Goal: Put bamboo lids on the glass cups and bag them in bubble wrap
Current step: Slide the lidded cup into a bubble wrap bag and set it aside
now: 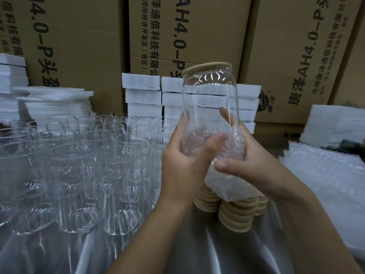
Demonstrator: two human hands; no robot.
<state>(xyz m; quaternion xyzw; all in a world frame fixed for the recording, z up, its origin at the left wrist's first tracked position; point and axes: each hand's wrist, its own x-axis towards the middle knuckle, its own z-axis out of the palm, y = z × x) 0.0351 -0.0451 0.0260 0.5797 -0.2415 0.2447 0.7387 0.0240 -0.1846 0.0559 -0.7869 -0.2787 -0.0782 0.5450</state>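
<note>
Holding up a glass cup (209, 99) in the middle of the scene, both hands are closing round its lower half. The left hand (181, 161) is curling round the cup's left side, its thumb lying across the near face and a fingertip showing at the left edge. The right hand (260, 161) is clasping the right side, thumb pressing on the near face just below the left thumb, fingers reaching round the far side and showing through the glass. A bamboo lid (207, 67) is sitting on the cup's mouth, and the cup is standing roughly upright in the grip. A bubble-wrap bag (223, 180) is covering the cup's lower part under both hands, and its loose end is hanging below them. Just beneath that end, stacks of bamboo lids (235, 216) are standing on the near table. To the left, many bare glass cups (79, 165) are standing packed together. To the right, a pile of bubble wrap (325, 171) is lying flat. At the far side, white foam blocks (142, 95) are sitting stacked in front of brown cartons (83, 36).
</note>
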